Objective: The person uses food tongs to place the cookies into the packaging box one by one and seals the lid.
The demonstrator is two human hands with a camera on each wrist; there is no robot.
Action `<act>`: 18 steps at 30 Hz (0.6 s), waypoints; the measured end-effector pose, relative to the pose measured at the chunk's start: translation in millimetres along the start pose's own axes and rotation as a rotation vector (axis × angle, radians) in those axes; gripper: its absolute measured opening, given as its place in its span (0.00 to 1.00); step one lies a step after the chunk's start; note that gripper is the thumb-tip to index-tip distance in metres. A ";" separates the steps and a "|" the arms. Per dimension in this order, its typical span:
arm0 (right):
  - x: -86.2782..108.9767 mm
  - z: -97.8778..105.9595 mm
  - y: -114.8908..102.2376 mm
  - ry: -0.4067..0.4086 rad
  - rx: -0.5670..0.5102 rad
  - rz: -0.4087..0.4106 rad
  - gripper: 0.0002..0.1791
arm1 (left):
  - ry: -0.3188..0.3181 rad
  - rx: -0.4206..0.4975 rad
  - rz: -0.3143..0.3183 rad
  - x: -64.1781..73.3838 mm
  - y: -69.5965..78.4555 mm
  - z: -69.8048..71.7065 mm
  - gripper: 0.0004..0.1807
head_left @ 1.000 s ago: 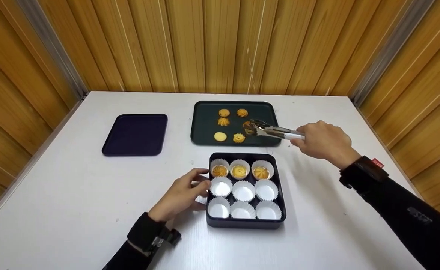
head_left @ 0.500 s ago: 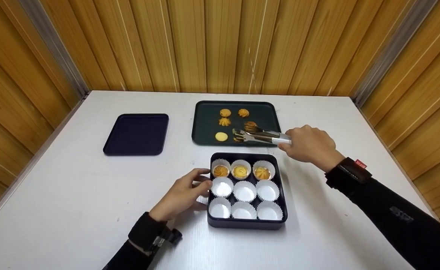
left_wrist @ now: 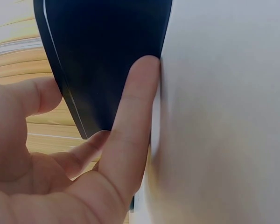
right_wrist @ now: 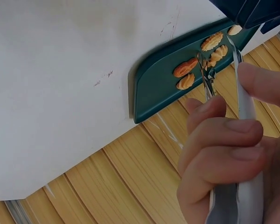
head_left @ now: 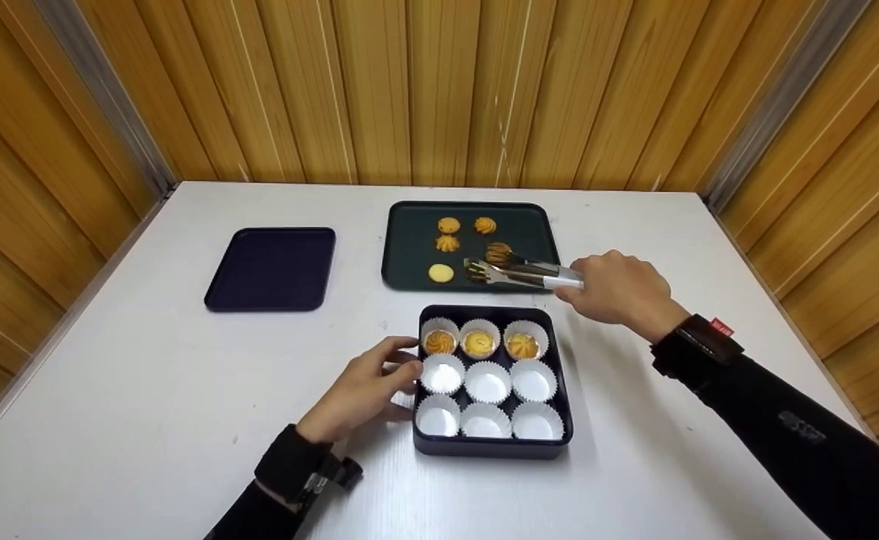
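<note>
My right hand [head_left: 619, 285] grips metal tongs [head_left: 526, 278] with white handles, reaching in from the right over the dark green tray [head_left: 408, 259]. The tongs' arms stand apart; their tips straddle a ridged cookie [right_wrist: 212, 42] near the tray's front side, mostly hidden in the head view. My left hand [head_left: 358, 390] rests against the left side of a dark square box [head_left: 492, 448], thumb at its rim and one finger straight along its wall [left_wrist: 98, 51]. White paper cups [head_left: 487, 383] line the box in rows; the far row holds piped cookies [head_left: 478, 343].
Other cookies lie on the green tray, among them a pale round one [head_left: 440, 273] and a swirled one [head_left: 484, 225]. A dark purple lid or tray [head_left: 271, 270] lies at the left on the white table [head_left: 147, 390]. Wood-patterned walls [head_left: 439, 90] enclose the back and sides.
My right hand has moved left and slightly nearer with the tongs, from the right-hand cookie to the front one, then held there. My left hand has stayed at the box.
</note>
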State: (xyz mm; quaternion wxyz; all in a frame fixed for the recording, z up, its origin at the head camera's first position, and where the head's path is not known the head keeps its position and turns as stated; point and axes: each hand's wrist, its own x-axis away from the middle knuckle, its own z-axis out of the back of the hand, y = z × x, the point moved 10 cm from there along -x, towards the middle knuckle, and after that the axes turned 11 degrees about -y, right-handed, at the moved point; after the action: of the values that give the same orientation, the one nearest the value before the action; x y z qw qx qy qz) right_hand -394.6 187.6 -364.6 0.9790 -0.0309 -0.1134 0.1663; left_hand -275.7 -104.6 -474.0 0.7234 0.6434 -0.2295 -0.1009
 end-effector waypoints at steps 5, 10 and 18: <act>-0.4 2.4 -3.8 0.038 0.047 0.023 0.16 | -0.003 0.001 0.004 -0.5 -0.4 -0.1 0.32; 0.0 5.1 -7.8 0.055 0.063 0.042 0.16 | 0.002 -0.003 0.011 -1.1 -1.0 0.4 0.32; 0.3 3.2 -6.1 0.052 0.067 0.049 0.15 | 0.000 0.001 0.009 -0.9 -0.4 0.3 0.32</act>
State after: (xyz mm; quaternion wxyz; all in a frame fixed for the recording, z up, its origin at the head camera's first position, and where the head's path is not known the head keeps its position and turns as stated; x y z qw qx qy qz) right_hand -393.2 182.1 -360.8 0.9778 -0.0050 -0.0816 0.1932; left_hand -276.6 -104.5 -474.6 0.7236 0.6425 -0.2325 -0.0976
